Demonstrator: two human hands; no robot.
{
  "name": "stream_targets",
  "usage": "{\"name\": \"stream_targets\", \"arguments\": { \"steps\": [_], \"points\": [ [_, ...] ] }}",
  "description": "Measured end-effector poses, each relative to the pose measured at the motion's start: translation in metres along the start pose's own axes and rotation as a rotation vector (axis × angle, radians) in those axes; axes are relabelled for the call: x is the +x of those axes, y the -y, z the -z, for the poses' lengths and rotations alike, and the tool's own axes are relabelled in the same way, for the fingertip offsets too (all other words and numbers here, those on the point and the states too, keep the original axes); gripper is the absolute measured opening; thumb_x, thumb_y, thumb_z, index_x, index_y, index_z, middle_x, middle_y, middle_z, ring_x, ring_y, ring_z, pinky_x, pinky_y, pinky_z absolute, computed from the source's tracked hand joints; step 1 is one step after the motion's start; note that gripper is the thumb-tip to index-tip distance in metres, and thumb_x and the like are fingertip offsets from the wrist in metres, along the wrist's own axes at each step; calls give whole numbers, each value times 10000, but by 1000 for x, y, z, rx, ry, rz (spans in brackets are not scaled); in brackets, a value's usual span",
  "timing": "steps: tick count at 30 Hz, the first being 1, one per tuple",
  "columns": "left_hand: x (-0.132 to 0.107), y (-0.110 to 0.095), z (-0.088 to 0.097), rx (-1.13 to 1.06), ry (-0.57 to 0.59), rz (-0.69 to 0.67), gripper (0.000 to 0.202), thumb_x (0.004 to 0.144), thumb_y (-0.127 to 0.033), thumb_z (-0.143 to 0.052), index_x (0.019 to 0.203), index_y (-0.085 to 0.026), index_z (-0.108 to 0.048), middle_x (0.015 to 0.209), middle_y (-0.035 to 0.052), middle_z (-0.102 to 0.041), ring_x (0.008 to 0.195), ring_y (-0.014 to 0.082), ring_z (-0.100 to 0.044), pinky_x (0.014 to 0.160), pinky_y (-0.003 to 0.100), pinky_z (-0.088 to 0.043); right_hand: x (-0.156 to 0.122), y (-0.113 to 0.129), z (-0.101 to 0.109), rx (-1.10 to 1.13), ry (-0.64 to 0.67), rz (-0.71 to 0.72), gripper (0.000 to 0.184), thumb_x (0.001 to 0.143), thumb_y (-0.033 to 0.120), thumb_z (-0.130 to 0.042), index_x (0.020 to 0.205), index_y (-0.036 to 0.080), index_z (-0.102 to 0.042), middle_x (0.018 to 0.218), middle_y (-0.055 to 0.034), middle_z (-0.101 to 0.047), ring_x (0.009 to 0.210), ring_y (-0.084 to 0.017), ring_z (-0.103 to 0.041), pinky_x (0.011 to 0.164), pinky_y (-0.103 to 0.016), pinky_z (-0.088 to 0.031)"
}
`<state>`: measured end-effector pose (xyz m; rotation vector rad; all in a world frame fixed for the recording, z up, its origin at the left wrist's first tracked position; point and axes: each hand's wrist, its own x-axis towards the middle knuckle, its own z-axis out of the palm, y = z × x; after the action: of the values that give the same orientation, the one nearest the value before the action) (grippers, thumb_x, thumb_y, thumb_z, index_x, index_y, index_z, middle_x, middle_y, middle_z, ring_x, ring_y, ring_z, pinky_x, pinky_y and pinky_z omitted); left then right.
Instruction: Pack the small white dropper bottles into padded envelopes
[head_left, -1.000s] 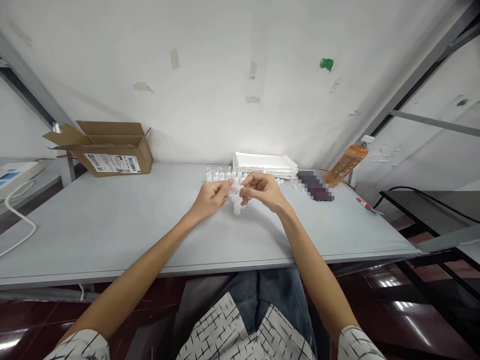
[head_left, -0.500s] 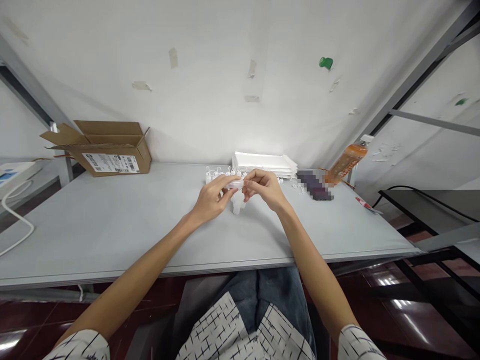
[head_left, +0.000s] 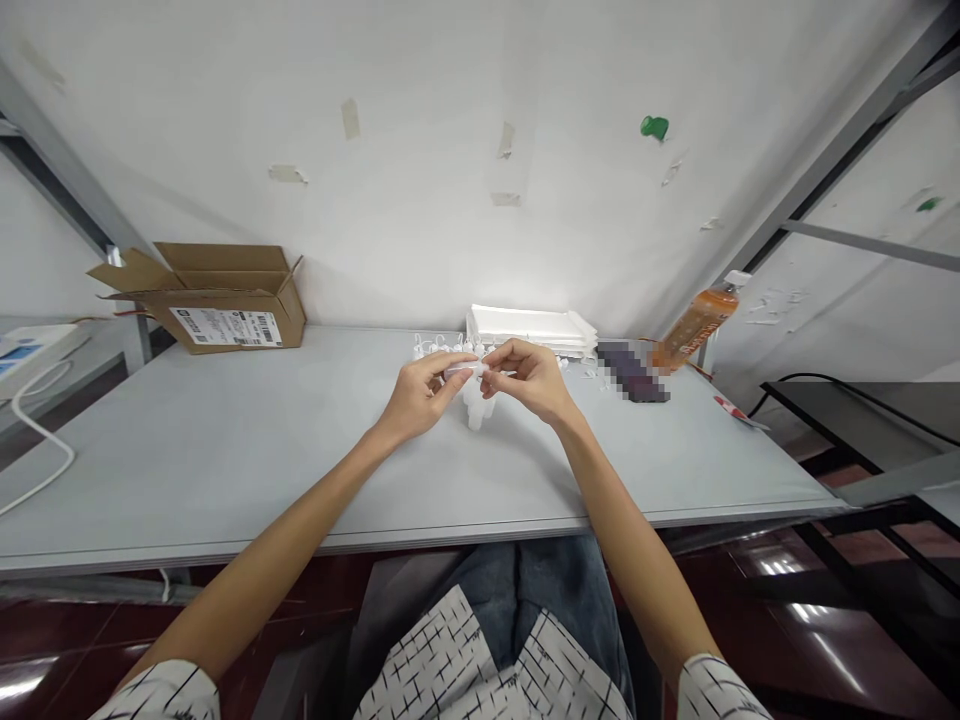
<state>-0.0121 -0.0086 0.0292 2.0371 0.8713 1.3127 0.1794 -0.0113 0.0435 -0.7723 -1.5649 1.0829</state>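
Observation:
My left hand (head_left: 420, 392) and my right hand (head_left: 526, 378) meet over the middle of the grey table (head_left: 225, 450). Both pinch a small white plastic bottle (head_left: 463, 371) held sideways between them, left fingers on its body, right fingertips at its end. Just below the hands, a few similar white bottles (head_left: 475, 408) stand on the table. Behind them runs a row of small white bottles and caps (head_left: 437, 348). A stack of white flat packs (head_left: 529, 328) lies beyond.
An open cardboard box (head_left: 212, 296) stands at the back left. An orange drink bottle (head_left: 694, 323) leans at the back right, near a dark blurred object (head_left: 631, 372). A white cable (head_left: 37, 440) hangs at the left edge. A metal frame stands to the right.
The small bottle went from upright-ish between my hands to lying sideways, lifted slightly. Both hands stay together at the same spot.

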Motion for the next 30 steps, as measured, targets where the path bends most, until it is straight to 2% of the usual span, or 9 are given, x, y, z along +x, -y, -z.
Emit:
{"name": "stream_targets", "arguments": {
  "steps": [6, 12, 16, 23, 26, 30],
  "points": [
    [0, -1, 2, -87, 31, -13, 314, 907, -380, -598, 1083, -152, -723, 784, 42, -634, 542, 80, -533, 533, 217, -495, -3, 2, -1, 38, 54, -39, 365, 681, 413, -831, 822, 175, -594, 690, -10, -691, 601, -177, -701, 584, -320, -600],
    [0, -1, 2, -38, 34, -92, 290, 913, -372, -605, 1086, -174, -727, 826, 46, -638, 584, 89, -566, 596, 233, -528, -3, 3, 0, 47, 51, -22, 341, 697, 409, -816, 761, 174, -578, 683, -9, -685, 555, -157, -679, 563, -303, -581],
    [0, 0, 2, 49, 16, -170, 264, 923, -337, -594, 1089, -187, -732, 875, 57, -653, 678, 113, -605, 638, 233, -524, -1, 1, -2, 59, 15, -14, 317, 697, 382, -811, 730, 175, -573, 671, 0, -675, 532, -142, -659, 554, -309, -589],
    [1, 5, 2, 174, -25, -330, 213, 929, -262, -591, 1062, -193, -743, 909, 69, -695, 780, 142, -630, 710, 259, -503, 0, 0, -4, 60, -26, -72, 277, 684, 334, -802, 703, 174, -576, 658, 2, -675, 527, -135, -643, 583, -342, -613],
    [1, 4, 1, 197, -33, -293, 221, 924, -289, -602, 1070, -193, -737, 900, 65, -714, 759, 141, -638, 698, 258, -509, 1, 1, -1, 42, -21, -43, 238, 717, 332, -784, 735, 169, -612, 665, -1, -675, 557, -135, -656, 600, -316, -604],
    [0, 1, 0, 86, -11, -118, 293, 907, -343, -618, 1119, -163, -711, 830, 52, -715, 667, 132, -653, 653, 251, -521, 1, 3, 2, 48, -1, -11, 241, 791, 390, -729, 865, 166, -677, 703, -14, -681, 608, -152, -672, 594, -322, -603]
  ]
}}
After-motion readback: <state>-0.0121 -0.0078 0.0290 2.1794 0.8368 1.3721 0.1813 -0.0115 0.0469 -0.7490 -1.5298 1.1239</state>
